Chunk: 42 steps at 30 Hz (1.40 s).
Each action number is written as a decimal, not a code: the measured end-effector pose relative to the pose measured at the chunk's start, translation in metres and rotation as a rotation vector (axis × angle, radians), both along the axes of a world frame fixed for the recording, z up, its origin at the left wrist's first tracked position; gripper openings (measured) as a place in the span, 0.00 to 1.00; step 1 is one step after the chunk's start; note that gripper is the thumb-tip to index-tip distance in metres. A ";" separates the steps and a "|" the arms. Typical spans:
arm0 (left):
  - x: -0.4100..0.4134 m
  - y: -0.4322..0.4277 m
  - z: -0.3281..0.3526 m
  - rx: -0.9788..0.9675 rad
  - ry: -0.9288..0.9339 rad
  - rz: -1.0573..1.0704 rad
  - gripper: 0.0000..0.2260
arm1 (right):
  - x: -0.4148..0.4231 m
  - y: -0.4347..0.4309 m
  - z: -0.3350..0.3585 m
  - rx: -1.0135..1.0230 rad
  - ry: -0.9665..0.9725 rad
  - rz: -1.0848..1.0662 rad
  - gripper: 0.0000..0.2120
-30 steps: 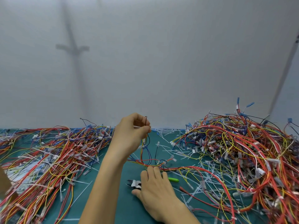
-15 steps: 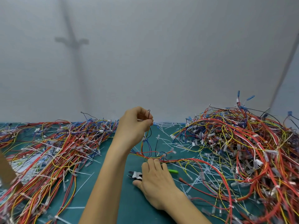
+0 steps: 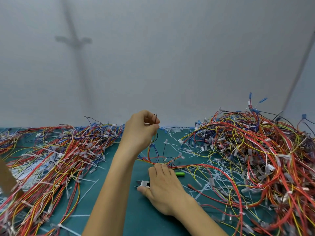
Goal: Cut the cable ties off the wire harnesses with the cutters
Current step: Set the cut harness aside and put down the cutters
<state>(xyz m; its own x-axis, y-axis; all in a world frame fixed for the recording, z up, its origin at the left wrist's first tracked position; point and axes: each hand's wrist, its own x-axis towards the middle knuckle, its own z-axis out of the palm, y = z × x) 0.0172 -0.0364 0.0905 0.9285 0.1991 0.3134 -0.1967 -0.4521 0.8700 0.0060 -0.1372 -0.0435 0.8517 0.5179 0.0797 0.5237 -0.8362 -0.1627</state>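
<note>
My left hand (image 3: 140,132) is raised over the middle of the green mat, pinching the top of a thin wire harness (image 3: 154,150) of black, blue, red and yellow strands. The harness hangs down and trails right along the mat. My right hand (image 3: 162,186) lies over the cutters (image 3: 142,183) on the mat, with its thumb beside the metal jaws. A green handle tip (image 3: 179,174) shows past the fingers. Whether the fingers curl round the cutters is hidden.
A large tangled heap of harnesses (image 3: 252,150) fills the right side. A flatter spread of wires (image 3: 56,159) covers the left. Cut white cable ties (image 3: 177,133) litter the mat (image 3: 119,210). A grey wall stands close behind. A brown cardboard edge (image 3: 6,179) shows at far left.
My left hand has lifted the harness end slightly higher. My right hand has stayed over the cutters. The camera has tilted a little.
</note>
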 end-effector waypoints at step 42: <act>0.013 -0.003 -0.020 -0.107 0.310 -0.026 0.26 | 0.009 -0.059 0.107 0.800 -0.155 -0.355 0.04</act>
